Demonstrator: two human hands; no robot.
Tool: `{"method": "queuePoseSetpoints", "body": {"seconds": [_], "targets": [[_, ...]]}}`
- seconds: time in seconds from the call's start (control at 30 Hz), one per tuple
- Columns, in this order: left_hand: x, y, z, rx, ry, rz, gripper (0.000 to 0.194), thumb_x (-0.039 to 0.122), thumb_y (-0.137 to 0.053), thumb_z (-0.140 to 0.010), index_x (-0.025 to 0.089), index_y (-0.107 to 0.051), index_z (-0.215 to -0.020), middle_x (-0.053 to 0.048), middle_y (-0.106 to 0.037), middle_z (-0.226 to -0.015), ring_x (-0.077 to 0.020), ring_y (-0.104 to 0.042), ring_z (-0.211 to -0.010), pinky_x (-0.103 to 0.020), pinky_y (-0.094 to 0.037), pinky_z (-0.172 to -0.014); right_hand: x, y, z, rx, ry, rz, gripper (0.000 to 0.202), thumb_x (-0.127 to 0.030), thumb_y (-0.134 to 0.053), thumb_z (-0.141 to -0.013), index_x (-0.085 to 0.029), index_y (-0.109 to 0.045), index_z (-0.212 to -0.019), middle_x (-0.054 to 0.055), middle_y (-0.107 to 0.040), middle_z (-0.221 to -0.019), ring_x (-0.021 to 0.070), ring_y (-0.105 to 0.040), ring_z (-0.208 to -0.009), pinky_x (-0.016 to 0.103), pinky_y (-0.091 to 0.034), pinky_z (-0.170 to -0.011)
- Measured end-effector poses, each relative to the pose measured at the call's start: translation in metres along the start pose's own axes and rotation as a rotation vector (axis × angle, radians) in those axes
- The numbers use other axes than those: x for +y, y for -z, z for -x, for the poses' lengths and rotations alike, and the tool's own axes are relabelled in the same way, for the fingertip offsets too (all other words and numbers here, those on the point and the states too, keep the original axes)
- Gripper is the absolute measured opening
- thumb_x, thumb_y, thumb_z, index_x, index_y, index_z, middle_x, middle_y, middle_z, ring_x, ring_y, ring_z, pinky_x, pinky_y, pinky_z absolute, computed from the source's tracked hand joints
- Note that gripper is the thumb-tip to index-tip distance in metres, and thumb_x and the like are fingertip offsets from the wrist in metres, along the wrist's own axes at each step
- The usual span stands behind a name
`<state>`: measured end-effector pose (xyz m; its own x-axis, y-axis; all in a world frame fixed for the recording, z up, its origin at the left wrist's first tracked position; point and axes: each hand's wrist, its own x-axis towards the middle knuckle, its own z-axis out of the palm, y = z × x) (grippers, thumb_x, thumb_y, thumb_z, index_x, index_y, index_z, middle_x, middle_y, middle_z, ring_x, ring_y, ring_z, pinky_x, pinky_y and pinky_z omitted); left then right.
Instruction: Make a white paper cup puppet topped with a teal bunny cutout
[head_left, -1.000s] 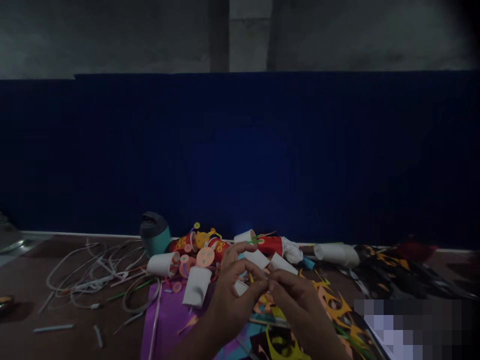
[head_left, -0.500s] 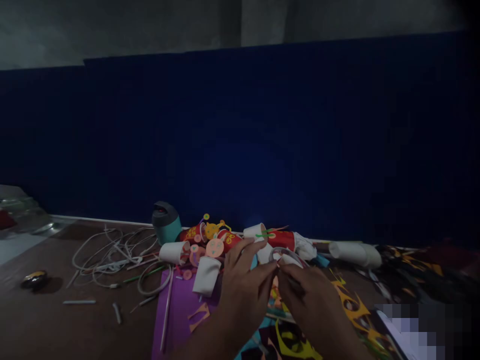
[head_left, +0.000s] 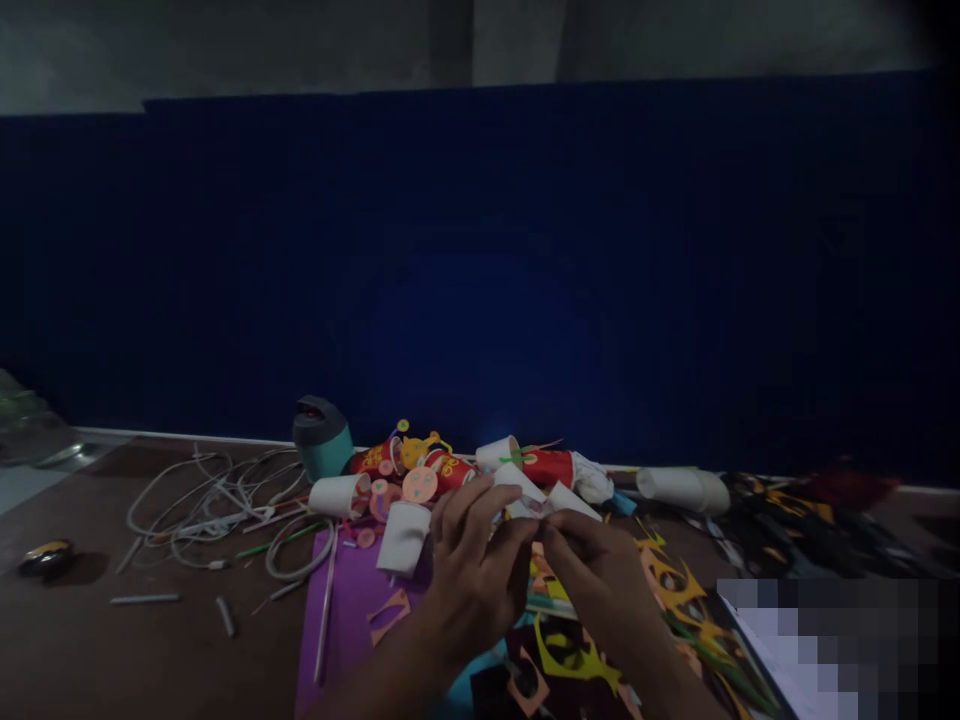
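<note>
My left hand [head_left: 480,565] and my right hand [head_left: 600,575] meet above the crowded tabletop, thumbs and fingertips pinched close together. What they pinch is small and mostly hidden by the fingers. White paper pieces [head_left: 574,499] show just beyond the fingertips; whether they are in my grip I cannot tell. To the left of my left hand a white paper cup [head_left: 404,539] leans over a purple sheet [head_left: 346,615]. Behind the hands lie red decorated cups [head_left: 550,467] and a round peach paper face [head_left: 420,485].
Tangled white cable [head_left: 217,515] and a teal-and-grey container [head_left: 323,440] are at the left. Stacked white cups [head_left: 679,488] lie right of the hands. Cut paper scraps [head_left: 574,650] cover the front. A dark blue partition [head_left: 480,270] rises behind the table.
The view has shifted a little, so the tabletop things sit slightly further left. My fingertips stay together; the pale curved edge at them is no longer visible, and the white pieces show at another angle.
</note>
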<state>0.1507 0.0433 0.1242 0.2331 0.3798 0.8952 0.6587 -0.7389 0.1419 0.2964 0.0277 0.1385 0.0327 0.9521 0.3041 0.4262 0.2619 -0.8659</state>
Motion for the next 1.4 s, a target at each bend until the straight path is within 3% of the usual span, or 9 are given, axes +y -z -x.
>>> {"method": "queuePoseSetpoints", "body": {"seconds": [0.2,0.33,0.43,0.53,0.67,0.77,0.97,1.13,1.4], "targets": [[-0.002,-0.002,-0.007,-0.04,0.236,0.299,0.014,0.011,-0.057,-0.08,0.022,-0.066,-0.083,-0.007,-0.055,-0.105,-0.0261,-0.044,-0.113,-0.041,-0.036,-0.094,0.001,-0.006,-0.004,-0.057,-0.084,-0.221,0.025,-0.033,-0.047,-0.082,-0.018,-0.053,-0.063,-0.002,-0.048,-0.057,0.0122,-0.043,-0.053,0.022,-0.033,-0.049],[-0.008,-0.009,-0.014,-0.094,0.698,0.681,0.012,0.024,-0.058,-0.083,0.02,-0.065,-0.075,-0.006,-0.056,-0.106,-0.0223,-0.052,-0.105,-0.036,-0.038,-0.092,0.007,0.002,-0.009,0.074,0.038,0.232,0.023,-0.031,-0.046,-0.084,-0.018,-0.06,-0.071,-0.001,-0.054,-0.055,0.0142,-0.049,-0.053,0.024,-0.033,-0.053],[-0.018,-0.014,-0.016,-0.063,0.969,0.955,0.013,0.03,-0.061,-0.081,0.019,-0.068,-0.079,-0.006,-0.059,-0.107,-0.0213,-0.056,-0.101,-0.032,-0.042,-0.087,0.02,0.011,-0.016,-0.008,0.045,0.62,0.024,-0.023,-0.044,-0.084,-0.019,-0.065,-0.073,0.005,-0.065,-0.063,0.0178,-0.058,-0.061,0.027,-0.035,-0.061],[-0.026,-0.017,-0.016,-0.061,1.116,1.122,0.017,0.032,-0.064,-0.078,0.018,-0.071,-0.085,-0.007,-0.064,-0.108,-0.0227,-0.056,-0.105,-0.03,-0.042,-0.088,0.034,0.014,-0.02,-0.186,-0.054,0.861,0.023,-0.017,-0.046,-0.081,-0.017,-0.069,-0.078,0.011,-0.07,-0.073,0.0239,-0.064,-0.072,0.033,-0.037,-0.07],[-0.027,-0.019,-0.015,-0.094,1.211,1.118,0.024,0.036,-0.064,-0.077,0.017,-0.071,-0.09,-0.009,-0.068,-0.105,-0.0259,-0.057,-0.107,-0.034,-0.042,-0.09,0.034,0.009,-0.021,-0.193,-0.085,0.822,0.021,-0.021,-0.049,-0.081,-0.016,-0.069,-0.086,0.013,-0.07,-0.089,0.0282,-0.063,-0.087,0.039,-0.038,-0.081],[-0.024,-0.017,-0.017,-0.144,1.168,1.015,0.022,0.036,-0.061,-0.079,0.019,-0.072,-0.088,-0.008,-0.066,-0.108,-0.025,-0.054,-0.11,-0.035,-0.039,-0.095,0.022,0.002,-0.02,-0.059,-0.017,0.402,0.024,-0.03,-0.045,-0.087,-0.019,-0.065,-0.09,0.008,-0.068,-0.089,0.02,-0.062,-0.079,0.03,-0.044,-0.071],[-0.018,-0.012,-0.02,-0.292,0.786,0.757,0.024,0.031,-0.051,-0.086,0.02,-0.072,-0.084,-0.009,-0.061,-0.107,-0.0243,-0.052,-0.109,-0.041,-0.037,-0.096,0.012,-0.009,-0.019,0.107,-0.071,-0.192,0.024,-0.037,-0.059,-0.079,-0.016,-0.061,-0.068,0.007,-0.064,-0.087,0.0187,-0.059,-0.076,0.026,-0.044,-0.06],[-0.013,-0.013,-0.017,-0.303,0.761,0.781,0.021,0.027,-0.05,-0.087,0.021,-0.07,-0.089,-0.007,-0.062,-0.107,-0.0225,-0.057,-0.104,-0.038,-0.042,-0.093,0.011,-0.008,-0.019,0.09,-0.204,-0.394,0.023,-0.038,-0.066,-0.074,-0.015,-0.062,-0.073,0.002,-0.06,-0.07,0.0156,-0.055,-0.067,0.025,-0.044,-0.06],[-0.015,-0.004,-0.021,-0.351,0.506,0.567,0.022,0.025,-0.05,-0.089,0.027,-0.071,-0.096,-0.004,-0.057,-0.111,-0.0206,-0.05,-0.11,-0.039,-0.038,-0.097,0.007,-0.007,-0.016,0.109,-0.196,-0.59,0.021,-0.033,-0.069,-0.069,-0.016,-0.06,-0.062,0.002,-0.059,-0.081,0.0118,-0.052,-0.064,0.022,-0.041,-0.055]]}}
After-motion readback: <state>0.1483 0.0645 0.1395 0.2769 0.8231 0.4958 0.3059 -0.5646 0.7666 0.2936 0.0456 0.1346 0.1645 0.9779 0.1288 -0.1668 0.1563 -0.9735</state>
